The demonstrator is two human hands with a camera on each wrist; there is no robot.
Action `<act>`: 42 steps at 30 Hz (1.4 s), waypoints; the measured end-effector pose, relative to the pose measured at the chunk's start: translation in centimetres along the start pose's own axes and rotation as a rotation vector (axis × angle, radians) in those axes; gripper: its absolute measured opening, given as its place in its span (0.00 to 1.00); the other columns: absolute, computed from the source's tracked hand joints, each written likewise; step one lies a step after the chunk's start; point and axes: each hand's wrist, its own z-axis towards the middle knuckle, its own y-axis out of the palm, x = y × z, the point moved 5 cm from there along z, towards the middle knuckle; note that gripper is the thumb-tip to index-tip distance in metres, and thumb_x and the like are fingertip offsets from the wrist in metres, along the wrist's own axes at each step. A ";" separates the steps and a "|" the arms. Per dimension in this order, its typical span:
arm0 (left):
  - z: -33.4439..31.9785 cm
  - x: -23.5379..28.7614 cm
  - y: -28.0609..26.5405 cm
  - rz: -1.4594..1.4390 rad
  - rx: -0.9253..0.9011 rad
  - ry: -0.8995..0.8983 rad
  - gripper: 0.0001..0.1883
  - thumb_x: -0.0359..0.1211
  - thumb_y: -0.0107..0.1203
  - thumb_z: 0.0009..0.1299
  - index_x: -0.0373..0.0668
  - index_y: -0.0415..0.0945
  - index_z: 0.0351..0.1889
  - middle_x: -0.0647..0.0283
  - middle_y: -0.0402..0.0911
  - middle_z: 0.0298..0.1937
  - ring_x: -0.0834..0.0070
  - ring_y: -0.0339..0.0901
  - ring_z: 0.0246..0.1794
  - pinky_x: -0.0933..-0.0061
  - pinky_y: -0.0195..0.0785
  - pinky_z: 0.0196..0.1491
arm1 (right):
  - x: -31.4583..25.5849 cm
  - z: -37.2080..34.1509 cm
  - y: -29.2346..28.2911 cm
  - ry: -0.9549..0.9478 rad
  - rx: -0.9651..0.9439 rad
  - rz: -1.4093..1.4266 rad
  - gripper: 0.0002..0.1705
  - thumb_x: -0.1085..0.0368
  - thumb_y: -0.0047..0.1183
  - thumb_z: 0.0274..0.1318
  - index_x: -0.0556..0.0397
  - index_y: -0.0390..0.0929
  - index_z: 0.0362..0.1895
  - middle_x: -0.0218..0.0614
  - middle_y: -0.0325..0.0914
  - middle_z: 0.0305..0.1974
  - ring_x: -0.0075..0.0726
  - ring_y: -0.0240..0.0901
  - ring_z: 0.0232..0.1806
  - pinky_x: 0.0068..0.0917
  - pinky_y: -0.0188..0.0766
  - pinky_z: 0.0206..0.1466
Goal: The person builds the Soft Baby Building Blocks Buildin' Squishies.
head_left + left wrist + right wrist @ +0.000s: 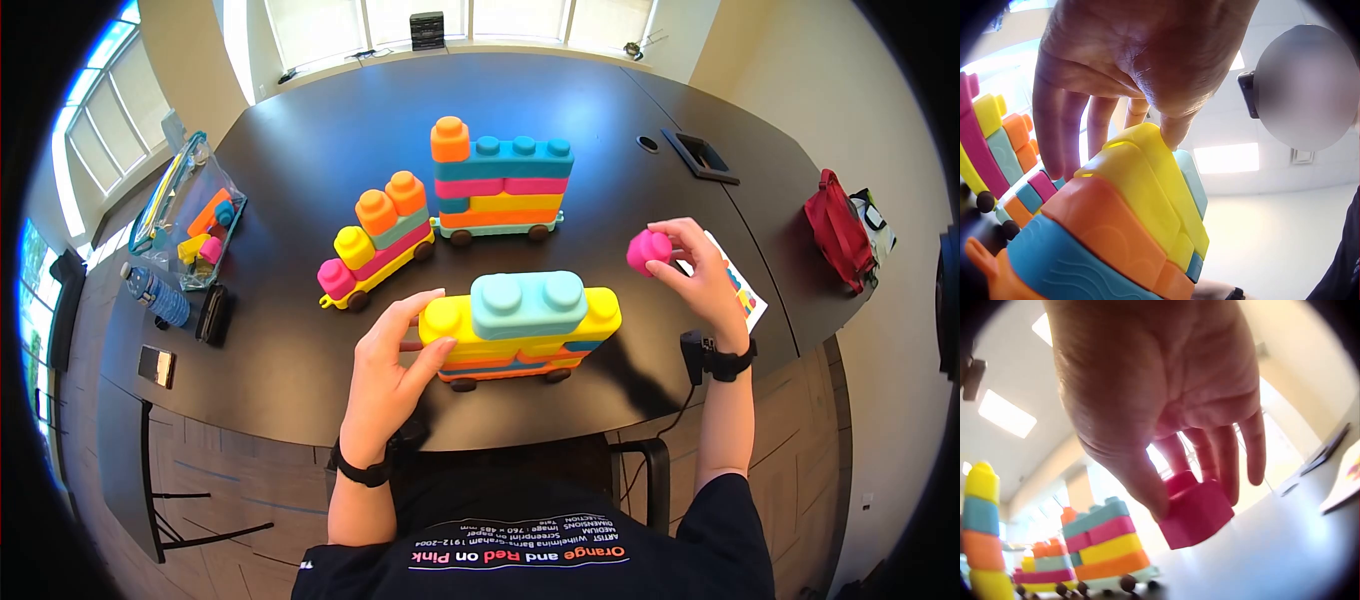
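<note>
My left hand point(388, 365) grips the left end of a block-built wagon point(520, 345), thumb on the near side and fingers on the far side of its yellow top block point(1147, 169). A light-blue two-stud block point(528, 305) sits on top, with blue and orange layers below and dark wheels under it. Between thumb and fingers, my right hand point(697, 270) pinches a small pink block point(1194, 512) above the table, right of the wagon. Two more block wagons stand behind: a stepped one point(385, 245) and a taller one point(505, 190) with an orange block on its left end.
On the left stand a clear bag point(215, 225) of loose blocks, a water bottle point(155, 295), a dark case point(212, 315) and a phone point(158, 367). A printed sheet point(745, 290) lies beyond my right hand. A red bag point(838, 235) sits by the table's right edge.
</note>
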 end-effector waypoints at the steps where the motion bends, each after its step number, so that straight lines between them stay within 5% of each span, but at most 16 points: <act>1: 0.0 0.0 0.0 -0.003 -0.002 -0.002 0.23 0.31 0.67 0.73 0.42 0.79 0.67 0.58 0.86 0.57 0.67 0.85 0.55 0.66 0.82 0.53 | -2.4 -0.1 0.0 -0.086 0.014 0.168 0.25 0.66 0.69 0.63 0.56 0.80 0.63 0.37 0.77 0.57 0.37 0.80 0.58 0.33 0.79 0.62; 4: 0.0 0.0 0.0 0.008 -0.004 -0.001 0.23 0.31 0.67 0.73 0.42 0.79 0.67 0.58 0.86 0.57 0.67 0.85 0.55 0.66 0.82 0.53 | -7.7 -1.0 0.7 -0.288 -0.087 0.348 0.28 0.64 0.69 0.63 0.56 0.79 0.66 0.37 0.77 0.58 0.36 0.79 0.59 0.32 0.78 0.63; 7: 0.0 0.1 -0.1 0.013 -0.003 0.013 0.23 0.30 0.67 0.73 0.42 0.79 0.67 0.58 0.86 0.57 0.66 0.85 0.55 0.66 0.82 0.53 | -9.7 -1.2 1.8 -0.426 -0.186 0.192 0.31 0.64 0.72 0.60 0.56 0.81 0.66 0.42 0.79 0.56 0.43 0.79 0.56 0.35 0.75 0.63; 39: 1.6 0.0 0.1 -0.006 -0.075 0.011 0.25 0.31 0.65 0.74 0.41 0.77 0.69 0.59 0.85 0.60 0.69 0.83 0.58 0.68 0.81 0.53 | -6.8 -1.9 4.2 -0.328 -0.160 0.256 0.34 0.59 0.72 0.61 0.56 0.78 0.69 0.41 0.83 0.57 0.41 0.82 0.58 0.36 0.75 0.65; 42: 2.1 0.0 0.5 -0.032 -0.121 0.009 0.24 0.31 0.62 0.76 0.41 0.76 0.70 0.60 0.85 0.59 0.72 0.83 0.58 0.70 0.79 0.53 | -6.1 -2.4 5.0 -0.081 -0.155 0.407 0.40 0.61 0.75 0.58 0.54 0.74 0.73 0.40 0.83 0.60 0.38 0.81 0.60 0.36 0.75 0.67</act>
